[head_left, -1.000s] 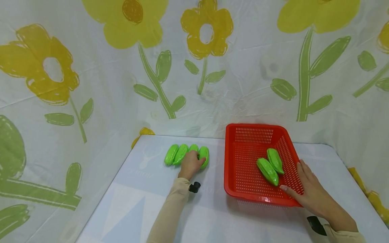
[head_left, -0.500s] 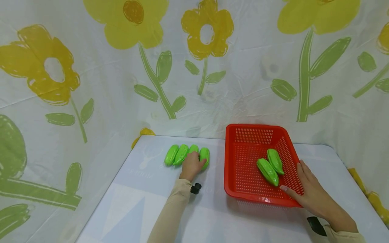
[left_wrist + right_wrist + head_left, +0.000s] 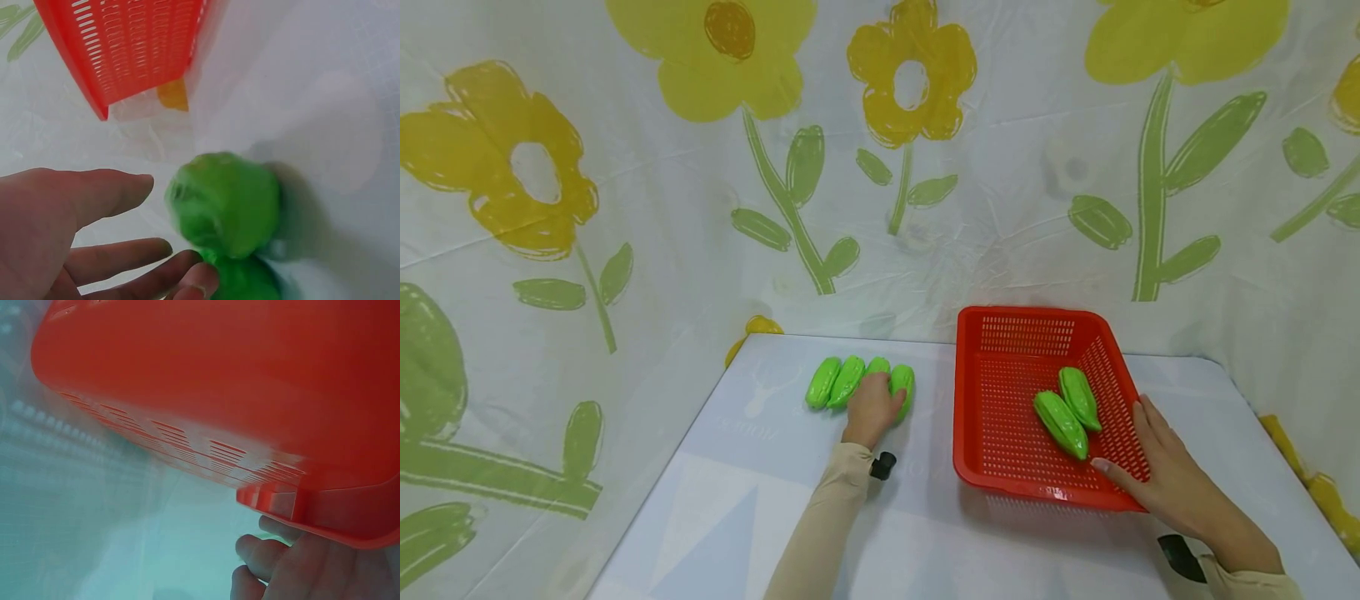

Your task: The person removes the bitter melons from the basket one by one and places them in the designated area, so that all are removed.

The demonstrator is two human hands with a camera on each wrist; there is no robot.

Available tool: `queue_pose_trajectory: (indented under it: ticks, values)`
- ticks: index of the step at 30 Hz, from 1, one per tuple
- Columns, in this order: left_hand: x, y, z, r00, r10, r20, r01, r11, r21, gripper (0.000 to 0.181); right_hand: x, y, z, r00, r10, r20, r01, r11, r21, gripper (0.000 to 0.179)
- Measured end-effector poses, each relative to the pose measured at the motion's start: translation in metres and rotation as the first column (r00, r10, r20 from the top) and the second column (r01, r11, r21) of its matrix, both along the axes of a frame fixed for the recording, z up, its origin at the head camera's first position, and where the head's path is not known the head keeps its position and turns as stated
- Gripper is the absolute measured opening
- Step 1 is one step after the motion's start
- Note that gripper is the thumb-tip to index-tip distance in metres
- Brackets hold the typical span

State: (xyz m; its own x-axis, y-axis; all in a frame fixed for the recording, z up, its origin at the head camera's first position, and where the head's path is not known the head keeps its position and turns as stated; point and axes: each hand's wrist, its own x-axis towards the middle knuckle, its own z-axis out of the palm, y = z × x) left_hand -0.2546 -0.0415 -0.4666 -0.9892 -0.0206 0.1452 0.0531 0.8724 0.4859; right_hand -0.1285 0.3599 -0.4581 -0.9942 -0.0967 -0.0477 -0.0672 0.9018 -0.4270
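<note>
In the head view, several bright green ridged bitter melons lie side by side at the back left of the table, the rightmost one (image 3: 902,387) beside my left thumb. My left hand (image 3: 872,408) is over the right part of this row and covers much of the third melon. A narrow gap shows between thumb and nearer melon (image 3: 228,203) in the left wrist view, with fingertips at the melon behind. My right hand (image 3: 1180,475) holds the red plastic basket (image 3: 966,400) at its near right corner, thumb inside the rim, fingers along the outside.
Inside the basket, two more bitter melons (image 3: 1062,425) lie towards the right. A pale patterned cover spreads over the table (image 3: 760,517). Behind it hangs a white curtain (image 3: 1015,167) printed with yellow flowers.
The rightmost melon in the row shifted slightly right, then back left, along with small movements of my left hand. My right hand and the basket stay put.
</note>
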Motion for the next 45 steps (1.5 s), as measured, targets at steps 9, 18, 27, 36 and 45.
queue_pose_trajectory:
  ticks: [9,18,27,36,45]
  values:
    - [0.001,-0.004,0.011,0.999,0.016,-0.028,-0.016,1.000,0.002,0.032,-0.001,0.001,-0.001,1.000,-0.001,0.003,0.001,1.000,0.000,0.123]
    - [-0.001,-0.007,0.030,1.000,-0.007,-0.017,0.008,0.997,0.075,0.040,0.000,0.002,-0.004,0.999,0.013,-0.031,-0.014,1.000,-0.012,0.120]
    - [0.003,-0.004,0.060,0.995,-0.087,-0.055,0.093,0.989,0.115,0.041,0.002,0.000,-0.008,0.997,0.017,-0.079,-0.014,0.999,0.031,0.122]
    - [0.007,0.009,0.088,0.981,-0.176,-0.080,0.187,0.968,0.166,0.039,0.001,-0.001,-0.004,0.997,0.017,-0.078,-0.012,0.998,0.065,0.121]
    - [0.002,0.026,0.105,0.945,-0.318,-0.078,0.326,0.893,0.309,0.037,0.003,-0.002,-0.005,0.996,0.026,-0.080,-0.021,0.998,0.056,0.121]
